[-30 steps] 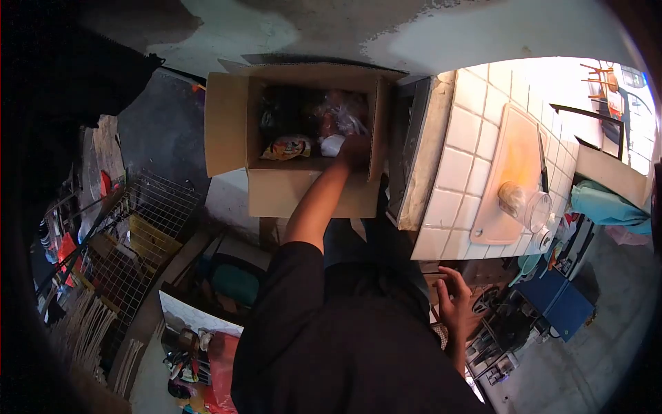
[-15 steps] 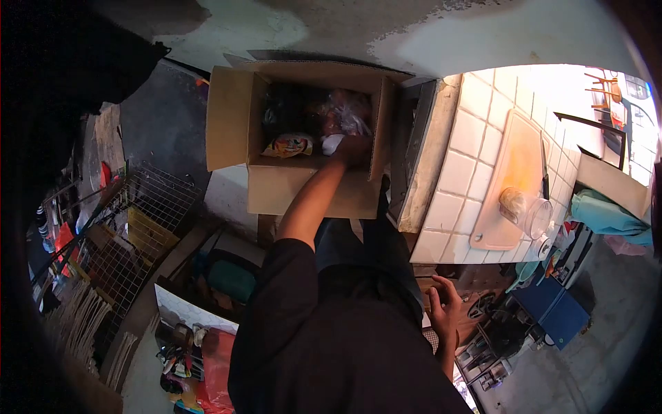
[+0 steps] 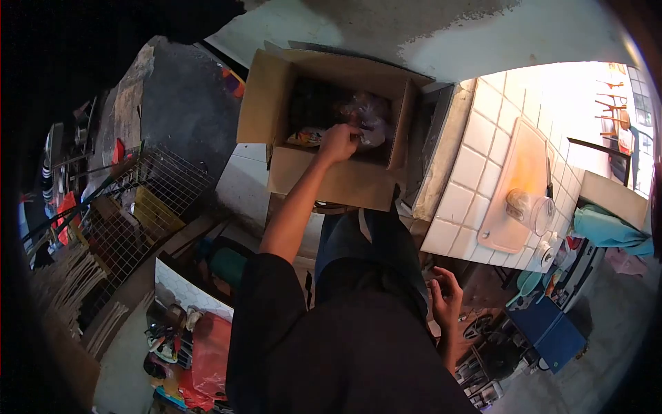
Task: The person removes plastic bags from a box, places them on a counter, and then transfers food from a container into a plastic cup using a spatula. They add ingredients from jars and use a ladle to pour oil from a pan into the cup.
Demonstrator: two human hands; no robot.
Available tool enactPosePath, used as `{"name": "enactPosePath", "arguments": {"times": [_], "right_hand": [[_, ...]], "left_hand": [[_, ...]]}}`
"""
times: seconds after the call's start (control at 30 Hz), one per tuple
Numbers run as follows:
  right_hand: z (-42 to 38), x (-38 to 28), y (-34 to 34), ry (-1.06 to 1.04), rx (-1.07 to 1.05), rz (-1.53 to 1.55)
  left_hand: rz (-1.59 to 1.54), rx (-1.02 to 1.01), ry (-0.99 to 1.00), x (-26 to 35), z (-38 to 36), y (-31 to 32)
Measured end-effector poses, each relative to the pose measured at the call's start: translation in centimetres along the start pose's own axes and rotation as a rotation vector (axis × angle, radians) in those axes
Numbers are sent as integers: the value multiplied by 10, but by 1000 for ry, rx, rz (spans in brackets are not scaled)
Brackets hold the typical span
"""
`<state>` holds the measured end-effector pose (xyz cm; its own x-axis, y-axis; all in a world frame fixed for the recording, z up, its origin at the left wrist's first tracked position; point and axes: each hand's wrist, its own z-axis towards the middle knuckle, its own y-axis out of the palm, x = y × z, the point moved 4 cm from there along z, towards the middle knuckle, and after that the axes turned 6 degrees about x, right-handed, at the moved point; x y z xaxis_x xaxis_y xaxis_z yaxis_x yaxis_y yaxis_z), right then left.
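Observation:
My left hand [image 3: 338, 144] is at the front of an open cardboard box [image 3: 324, 171], above its front flap. Its fingers are curled together beside a clear plastic bag [image 3: 374, 130]; what they grip, if anything, is hidden. Left of the hand, inside the box, lies a colourful printed packet [image 3: 305, 137]. The dark back of the box's inside is hard to make out. Low by my right side hangs my right hand [image 3: 447, 297], fingers loosely bent and apart, with nothing in it.
To the right is a white tiled counter [image 3: 464, 200] with a cutting board [image 3: 507, 228], a knife [image 3: 549, 178] and a clear jar [image 3: 543, 215]. A wire rack [image 3: 165, 183] stands left. Below it is a red plastic bag [image 3: 211, 352].
My left hand has drawn back from deeper in the box toward its front edge. The white item by it earlier is no longer distinct. The view has shifted slightly; my right hand stays low.

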<state>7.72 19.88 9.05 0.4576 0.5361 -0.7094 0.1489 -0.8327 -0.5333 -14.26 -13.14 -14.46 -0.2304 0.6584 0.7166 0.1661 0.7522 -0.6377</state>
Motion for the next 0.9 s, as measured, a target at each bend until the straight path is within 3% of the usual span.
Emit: {"name": "enactPosePath", "arguments": {"times": [0.37, 0.43, 0.5, 0.7, 0.9], "right_hand": [[12, -8, -7, -189, -161, 65], [17, -6, -6, -272, -233, 56], [25, -2, -8, -435, -311, 56], [25, -31, 22, -649, -612, -47], [-38, -75, 78, -840, -929, -38]], "left_hand": [[-282, 612, 157, 63, -121, -129], [-337, 644, 70, 91, -168, -152], [-357, 850, 162, 110, -215, -164], [-245, 1170, -15, 152, -371, -171], [-139, 1350, -260, 166, -525, -123]]}}
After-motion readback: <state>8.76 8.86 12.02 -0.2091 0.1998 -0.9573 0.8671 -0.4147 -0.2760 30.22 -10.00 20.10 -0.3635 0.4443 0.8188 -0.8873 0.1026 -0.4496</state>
